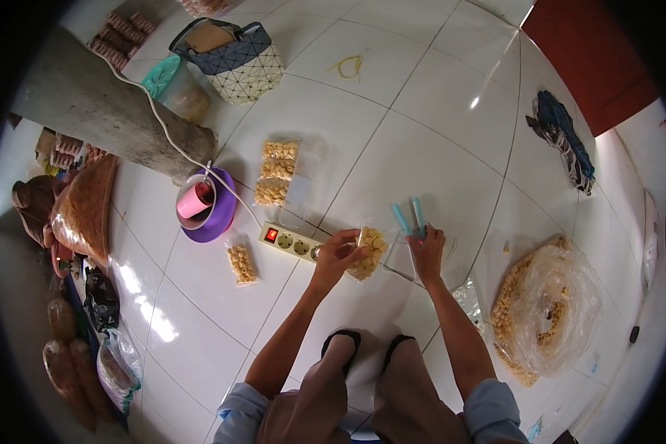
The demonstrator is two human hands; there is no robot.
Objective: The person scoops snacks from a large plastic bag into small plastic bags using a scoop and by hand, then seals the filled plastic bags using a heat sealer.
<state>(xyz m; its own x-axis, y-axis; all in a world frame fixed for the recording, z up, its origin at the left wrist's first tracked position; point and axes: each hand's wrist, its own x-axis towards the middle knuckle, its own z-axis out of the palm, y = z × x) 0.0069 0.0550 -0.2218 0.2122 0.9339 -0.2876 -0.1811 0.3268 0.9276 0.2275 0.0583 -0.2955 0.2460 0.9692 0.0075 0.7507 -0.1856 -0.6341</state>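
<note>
My left hand (pixel 336 255) is closed on the edge of a small clear plastic bag of yellowish puffed snacks (pixel 368 253), held above the floor. Just right of it, my right hand (pixel 428 254) is wrapped round a light-blue handheld bag sealer (pixel 410 215), whose two arms point away from me and stand apart. Beneath my left hand lies a cream power strip (pixel 292 243) with a red switch, its right end hidden by the hand. One filled snack bag (pixel 240 263) lies left of the strip, and several more filled bags (pixel 277 172) lie beyond it.
At right, a large clear bag of loose snacks (pixel 544 314) lies beside flat clear plastic bags (pixel 468 300). A purple basin (pixel 226 214) holds a pink cup (pixel 196 200). A white cord (pixel 163 133) crosses the tiles by a pillar (pixel 118 111). A patterned handbag (pixel 248 70) stands farther back.
</note>
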